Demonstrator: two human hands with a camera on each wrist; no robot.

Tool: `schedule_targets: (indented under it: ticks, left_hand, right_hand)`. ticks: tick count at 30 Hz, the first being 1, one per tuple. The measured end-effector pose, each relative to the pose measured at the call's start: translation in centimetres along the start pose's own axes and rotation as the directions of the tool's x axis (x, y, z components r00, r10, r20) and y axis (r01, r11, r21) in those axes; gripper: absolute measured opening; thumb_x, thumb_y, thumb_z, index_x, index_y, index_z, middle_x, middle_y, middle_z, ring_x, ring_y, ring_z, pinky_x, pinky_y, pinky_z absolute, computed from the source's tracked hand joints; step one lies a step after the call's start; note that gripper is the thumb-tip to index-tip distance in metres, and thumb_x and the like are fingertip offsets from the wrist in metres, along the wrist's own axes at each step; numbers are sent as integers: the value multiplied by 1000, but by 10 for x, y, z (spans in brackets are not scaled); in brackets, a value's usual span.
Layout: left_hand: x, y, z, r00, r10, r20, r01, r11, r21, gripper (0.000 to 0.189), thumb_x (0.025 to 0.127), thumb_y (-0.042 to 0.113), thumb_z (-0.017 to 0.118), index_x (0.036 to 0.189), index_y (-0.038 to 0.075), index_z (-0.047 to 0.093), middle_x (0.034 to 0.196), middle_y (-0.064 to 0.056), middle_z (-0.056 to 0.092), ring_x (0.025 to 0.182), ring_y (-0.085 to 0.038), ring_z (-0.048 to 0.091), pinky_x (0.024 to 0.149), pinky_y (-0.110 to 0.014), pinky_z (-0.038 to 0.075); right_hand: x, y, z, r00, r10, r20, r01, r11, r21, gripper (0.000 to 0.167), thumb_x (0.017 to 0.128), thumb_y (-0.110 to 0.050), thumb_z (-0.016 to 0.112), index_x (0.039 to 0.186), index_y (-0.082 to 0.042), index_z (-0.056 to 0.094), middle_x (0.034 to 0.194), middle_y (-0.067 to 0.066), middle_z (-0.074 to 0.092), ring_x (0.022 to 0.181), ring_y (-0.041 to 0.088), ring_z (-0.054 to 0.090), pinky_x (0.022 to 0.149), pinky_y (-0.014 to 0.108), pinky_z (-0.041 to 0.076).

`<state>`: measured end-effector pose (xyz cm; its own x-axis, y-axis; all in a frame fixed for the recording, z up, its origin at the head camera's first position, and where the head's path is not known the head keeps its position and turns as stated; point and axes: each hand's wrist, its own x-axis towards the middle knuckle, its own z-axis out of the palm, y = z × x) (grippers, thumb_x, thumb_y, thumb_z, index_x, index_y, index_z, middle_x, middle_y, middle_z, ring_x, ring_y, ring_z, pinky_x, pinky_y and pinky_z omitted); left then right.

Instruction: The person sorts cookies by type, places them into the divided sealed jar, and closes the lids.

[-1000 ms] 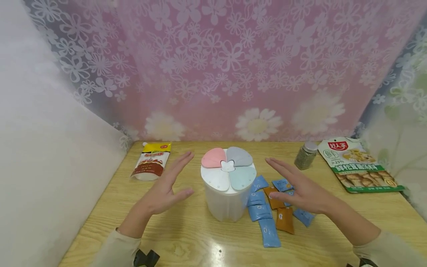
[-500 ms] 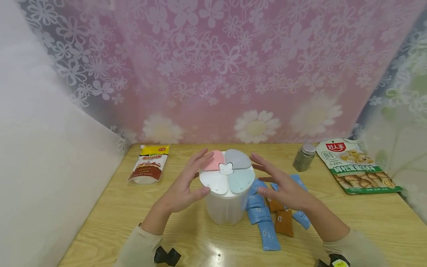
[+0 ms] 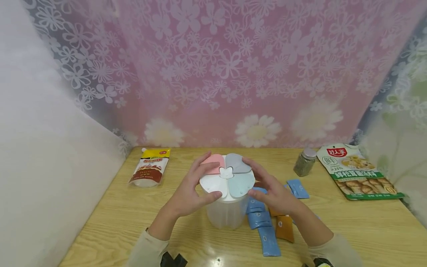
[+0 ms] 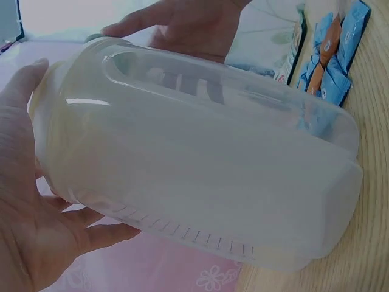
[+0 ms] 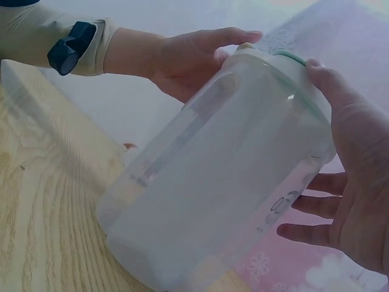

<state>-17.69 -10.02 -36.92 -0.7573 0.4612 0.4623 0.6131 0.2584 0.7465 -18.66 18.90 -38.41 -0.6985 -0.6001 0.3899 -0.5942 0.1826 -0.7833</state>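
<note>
A clear plastic storage canister (image 3: 227,217) stands upright on the table, its round lid (image 3: 241,185) divided into pink, grey, white and mint petals around a flower-shaped centre. My left hand (image 3: 190,193) holds the lid from the left, thumb at the near rim and fingers over the pink petal. From the right, my right hand (image 3: 275,193) grips the lid's edge, thumb by the mint petal and index finger at the grey one. In the left wrist view the canister wall (image 4: 200,158) is translucent, with scale marks along it. Dark printed marks show on the canister (image 5: 206,170) in the right wrist view.
Several blue sachets (image 3: 269,241) and brown sachets (image 3: 284,228) lie right of the canister, partly under my right hand. A jar of dried herbs (image 3: 305,162) and a mushroom seasoning bag (image 3: 360,172) are at the back right. A spouted pouch (image 3: 150,168) lies back left.
Both hands were spread apart on either side of the canister. They have moved inward and now hold its lid; the canister stays in place.
</note>
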Motion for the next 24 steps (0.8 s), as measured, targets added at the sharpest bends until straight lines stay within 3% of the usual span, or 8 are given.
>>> schedule_targets:
  ticks: [7, 14, 18, 21, 24]
  left_hand:
    - [-2, -1, 0, 1000, 19, 19, -18, 998, -56, 58, 91, 20, 71, 146, 18, 50, 167, 0, 11, 141, -30, 42, 97, -37, 53]
    - [-2, 2, -10, 995, 96, -19, -98, 992, -85, 42, 97, 5, 50, 139, 5, 55, 165, -8, 16, 151, -36, 21, 115, -59, 31]
    - [0, 1, -12, 993, 111, -32, -113, 991, -66, 37, 101, 3, 43, 135, 5, 59, 161, -13, 28, 150, -30, 26, 117, -59, 29]
    - [0, -2, -11, 994, 104, -8, -105, 993, -61, 41, 101, 10, 47, 141, 7, 54, 161, -14, 29, 148, -31, 31, 113, -52, 38]
    - [-1, -2, -10, 997, 72, 38, -69, 995, -75, 59, 95, 22, 66, 150, 13, 45, 164, -10, 23, 145, -33, 36, 106, -40, 47]
  right_hand:
    - [-2, -1, 3, 999, -8, -51, 9, 1000, 10, 74, 96, -9, 66, 157, -18, 26, 155, 10, 36, 131, 6, 47, 94, 36, 53]
    - [0, -15, 10, 994, -35, -106, 37, 999, 22, 53, 91, 4, 66, 137, -11, 43, 164, 6, 25, 144, 8, 35, 97, 34, 53]
    - [2, -23, 13, 990, -34, -134, 36, 999, 17, 45, 89, 3, 68, 125, -12, 45, 166, 2, 22, 148, 11, 31, 99, 32, 51]
    - [2, -23, 16, 989, -25, -144, 24, 1000, -8, 54, 88, 1, 72, 131, -13, 43, 165, -1, 25, 146, 11, 33, 98, 33, 51]
    - [2, -21, 18, 989, -25, -145, 16, 998, -63, 72, 86, -2, 75, 146, -16, 39, 164, -1, 25, 143, 11, 35, 95, 35, 53]
